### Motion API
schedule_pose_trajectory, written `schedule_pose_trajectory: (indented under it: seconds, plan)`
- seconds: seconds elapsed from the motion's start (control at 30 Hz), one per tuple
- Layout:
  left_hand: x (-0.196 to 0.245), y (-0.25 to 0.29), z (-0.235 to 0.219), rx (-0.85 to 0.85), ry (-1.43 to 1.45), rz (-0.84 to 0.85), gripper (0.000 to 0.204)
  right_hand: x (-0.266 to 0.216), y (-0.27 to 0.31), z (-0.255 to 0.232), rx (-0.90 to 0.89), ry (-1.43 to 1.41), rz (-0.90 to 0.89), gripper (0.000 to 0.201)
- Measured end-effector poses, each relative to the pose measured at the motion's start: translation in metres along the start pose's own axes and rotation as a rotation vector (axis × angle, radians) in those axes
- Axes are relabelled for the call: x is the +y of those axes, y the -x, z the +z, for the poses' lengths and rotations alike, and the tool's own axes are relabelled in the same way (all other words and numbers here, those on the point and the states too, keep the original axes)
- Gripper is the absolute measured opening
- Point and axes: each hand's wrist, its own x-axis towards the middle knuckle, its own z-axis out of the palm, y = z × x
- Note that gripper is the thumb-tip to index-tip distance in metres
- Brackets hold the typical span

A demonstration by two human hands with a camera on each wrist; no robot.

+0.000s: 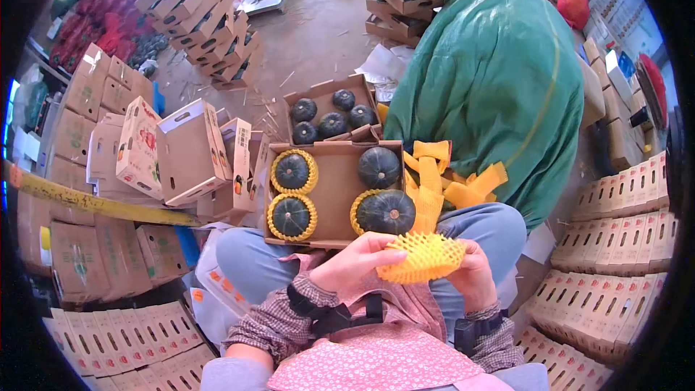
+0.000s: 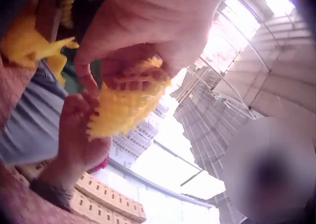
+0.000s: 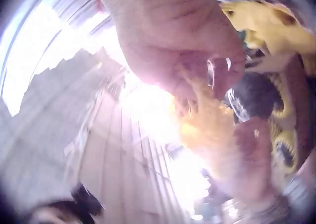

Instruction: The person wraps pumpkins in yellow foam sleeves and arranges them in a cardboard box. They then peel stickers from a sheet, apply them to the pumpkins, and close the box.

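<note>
Both hands hold a yellow foam net sleeve [image 1: 423,257] over the person's lap. My left hand [image 1: 355,261] pinches its left end between thumb and fingers. At the other end my right hand [image 1: 476,279] grips the edge, with some fingers hidden behind the mesh. In the left wrist view the sleeve [image 2: 131,103] spans between the two hands. Just beyond them, a cardboard box [image 1: 326,195] holds several dark green squashes; the near right squash [image 1: 387,213] lies tilted in a yellow net. Two netted squashes [image 1: 292,216] stand on its left side, and a squash without visible net [image 1: 380,166] at the back right.
Loose yellow net sleeves [image 1: 431,188] lie right of the box, beside a big green sack [image 1: 499,87]. Another box [image 1: 333,94] of smaller squashes stands behind. Empty cartons [image 1: 192,152] lean at left, and stacked flat cartons [image 1: 608,282] line the right.
</note>
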Motion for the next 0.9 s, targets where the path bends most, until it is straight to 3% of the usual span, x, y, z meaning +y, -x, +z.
schedule_pose_trajectory:
  seconds: [0.03,0.13,0.17,0.27,0.3,0.4,0.43,0.57,0.67,0.7,0.73,0.8,0.83,0.87,0.9]
  plan:
    - [0.004,0.003,0.000,-0.029,-0.122,0.000,0.027,0.002,0.002,-0.002,0.018,-0.017,-0.001,0.007]
    - [0.007,0.002,-0.001,-0.160,-0.487,0.314,0.022,0.005,0.002,0.006,-0.019,0.013,-0.058,0.013]
    - [0.004,0.000,0.007,-0.055,-0.711,0.522,0.018,0.007,0.001,0.012,-0.049,0.039,-0.087,0.018]
    - [0.001,-0.005,0.026,0.029,-0.761,0.560,0.013,0.018,-0.005,0.028,-0.063,0.241,-0.208,0.048]
    - [-0.004,-0.008,0.024,0.097,-0.950,0.645,0.013,0.021,-0.010,0.031,-0.122,0.341,-0.264,0.066]
    - [-0.009,-0.010,0.028,0.126,-1.077,0.756,0.014,0.018,-0.006,0.054,-0.037,0.262,-0.171,0.070]
    - [-0.006,-0.007,0.031,0.141,-1.106,0.729,0.017,0.020,-0.005,0.044,-0.085,0.375,-0.178,0.061]
    - [-0.012,-0.003,0.026,0.089,-1.227,1.028,0.020,0.024,-0.003,0.042,-0.125,0.750,-0.414,0.036]
    - [-0.011,0.012,0.022,-0.055,-0.842,0.582,0.017,0.025,0.000,0.020,-0.152,0.852,-0.450,0.022]
    - [-0.014,0.020,0.008,-0.178,-0.644,0.167,0.017,0.025,-0.001,0.011,-0.269,0.638,-0.306,0.020]
    - [0.012,0.026,0.016,-0.314,-0.596,0.032,0.017,0.024,-0.002,0.006,-0.351,0.429,-0.147,0.019]
    - [0.015,0.036,-0.002,-0.176,-0.752,0.110,0.013,0.014,0.012,0.010,-0.434,-0.055,0.342,0.019]
    - [0.009,0.037,-0.010,-0.044,-0.375,0.082,0.011,0.006,0.014,0.027,-0.391,0.286,0.371,0.024]
    - [0.001,0.033,-0.011,0.077,-0.135,0.198,0.010,0.004,0.007,0.024,-0.409,0.453,0.345,0.025]
    - [-0.007,0.025,-0.008,0.087,0.095,0.215,0.011,0.003,-0.003,0.017,-0.426,0.618,0.315,0.027]
